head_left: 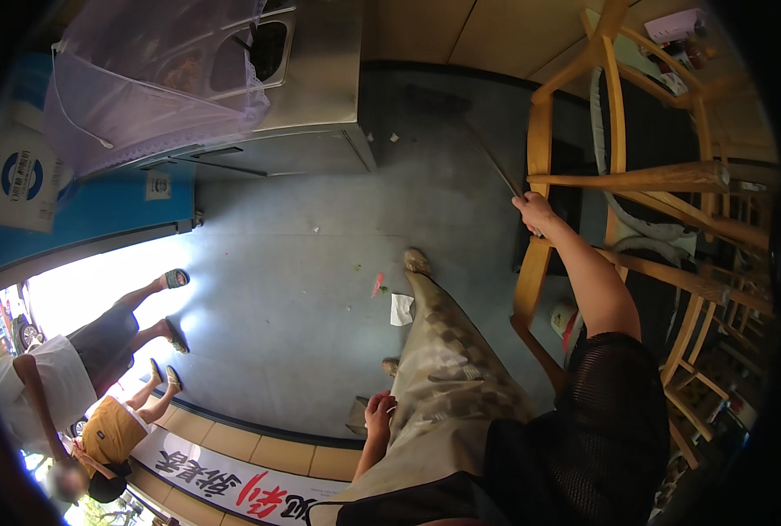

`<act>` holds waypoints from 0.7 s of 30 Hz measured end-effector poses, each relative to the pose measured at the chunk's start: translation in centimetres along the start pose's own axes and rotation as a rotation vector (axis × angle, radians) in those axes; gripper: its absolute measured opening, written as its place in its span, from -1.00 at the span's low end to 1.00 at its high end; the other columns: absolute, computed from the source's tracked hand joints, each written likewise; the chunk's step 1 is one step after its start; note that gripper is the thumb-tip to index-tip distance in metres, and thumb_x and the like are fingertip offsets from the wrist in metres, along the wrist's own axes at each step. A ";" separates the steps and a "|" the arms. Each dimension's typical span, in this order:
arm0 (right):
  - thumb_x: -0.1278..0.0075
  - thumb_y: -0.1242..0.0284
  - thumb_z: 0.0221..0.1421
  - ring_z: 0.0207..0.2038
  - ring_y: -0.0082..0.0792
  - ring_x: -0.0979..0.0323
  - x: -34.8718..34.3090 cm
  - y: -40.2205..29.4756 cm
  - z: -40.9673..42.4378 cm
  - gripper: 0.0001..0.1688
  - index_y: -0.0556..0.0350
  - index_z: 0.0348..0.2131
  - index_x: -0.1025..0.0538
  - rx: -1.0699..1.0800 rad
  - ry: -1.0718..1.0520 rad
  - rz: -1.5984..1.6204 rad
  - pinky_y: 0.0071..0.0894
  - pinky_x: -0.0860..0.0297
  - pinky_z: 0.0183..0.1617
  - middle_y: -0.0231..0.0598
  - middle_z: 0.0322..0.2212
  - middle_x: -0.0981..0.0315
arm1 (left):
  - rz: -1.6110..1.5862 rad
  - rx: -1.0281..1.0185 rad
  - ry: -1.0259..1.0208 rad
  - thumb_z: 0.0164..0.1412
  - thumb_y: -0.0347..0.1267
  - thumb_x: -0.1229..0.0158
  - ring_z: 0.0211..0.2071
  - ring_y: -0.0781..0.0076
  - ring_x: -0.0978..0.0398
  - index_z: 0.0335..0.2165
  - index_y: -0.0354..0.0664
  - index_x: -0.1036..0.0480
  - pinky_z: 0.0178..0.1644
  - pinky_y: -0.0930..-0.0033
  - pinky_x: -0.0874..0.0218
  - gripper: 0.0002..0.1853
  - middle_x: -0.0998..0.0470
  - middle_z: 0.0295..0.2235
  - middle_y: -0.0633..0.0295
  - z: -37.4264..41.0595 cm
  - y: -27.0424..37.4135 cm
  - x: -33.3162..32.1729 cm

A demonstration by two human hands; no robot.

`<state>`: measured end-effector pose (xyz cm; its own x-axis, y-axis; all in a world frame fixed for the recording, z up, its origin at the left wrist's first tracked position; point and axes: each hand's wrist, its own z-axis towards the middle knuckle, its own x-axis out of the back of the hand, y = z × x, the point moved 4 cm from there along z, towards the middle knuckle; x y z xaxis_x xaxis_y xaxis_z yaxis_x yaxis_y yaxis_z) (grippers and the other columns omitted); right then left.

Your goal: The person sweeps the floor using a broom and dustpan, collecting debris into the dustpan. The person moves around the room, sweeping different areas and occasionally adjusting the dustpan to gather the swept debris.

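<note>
My right hand (534, 212) is closed around the thin handle (495, 163) of what looks like a broom. Its dark, blurred head (437, 102) rests on the grey floor near the wall. My left hand (380, 413) hangs low beside my apron (456, 375), fingers curled; whether it grips anything is unclear. Just past it, partly hidden, is a grey object (357, 415), possibly a dustpan. On the floor by my shoe (417, 261) lie a white paper tissue (401, 310), a red wrapper (378, 285) and small green scraps (357, 267).
Wooden chairs (540, 138) are stacked close to my right arm. A stainless-steel counter (318, 72) holds food pans under a purple mesh cover (147, 92). Two people (41, 381) (111, 430) are by the bright doorway. White bits (394, 137) lie near the counter's foot.
</note>
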<state>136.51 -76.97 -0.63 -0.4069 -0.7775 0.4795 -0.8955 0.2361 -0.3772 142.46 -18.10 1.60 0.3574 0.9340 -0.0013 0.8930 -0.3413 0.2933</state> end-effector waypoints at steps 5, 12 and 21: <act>0.27 0.19 0.10 -0.83 -0.41 -0.17 -1.6 -1.0 7.2 -0.61 0.19 -0.45 -0.32 0.056 0.022 -0.020 -0.35 -0.17 -0.72 -0.29 -0.82 -0.17 | 0.040 0.001 0.004 0.10 -0.41 0.05 -0.41 0.54 -0.39 -0.27 -0.19 -0.35 -0.32 0.50 -0.22 -0.81 -0.44 -0.43 0.29 0.1 0.1 0.9; 0.33 0.29 0.12 -0.73 -0.38 -0.25 -7.5 -0.3 4.2 -0.62 0.28 -0.26 -0.28 -0.056 -0.158 -0.493 -0.37 -0.25 -0.60 -0.17 -0.65 -0.29 | -0.007 0.025 0.048 0.09 -0.39 0.03 -0.39 0.53 -0.40 -0.27 -0.19 -0.35 -0.30 0.50 -0.22 -0.80 -0.45 -0.42 0.29 0.1 -1.5 2.7; 0.29 0.23 0.13 -0.42 -0.08 -0.32 0.3 2.7 -9.6 -0.62 0.24 -0.40 -0.31 0.075 -0.004 -0.635 -0.10 -0.24 -0.36 -0.02 -0.46 -0.32 | 0.026 -0.045 -0.008 0.08 -0.38 0.03 -0.40 0.54 -0.40 -0.27 -0.16 -0.36 -0.33 0.50 -0.19 -0.80 -0.46 -0.43 0.31 1.4 -1.0 2.3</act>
<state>132.25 -70.96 6.10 0.1996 -0.7548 0.6248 -0.9470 -0.3124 -0.0748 142.76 -15.80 -0.02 0.3824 0.9240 -0.0012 0.8705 -0.3599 0.3357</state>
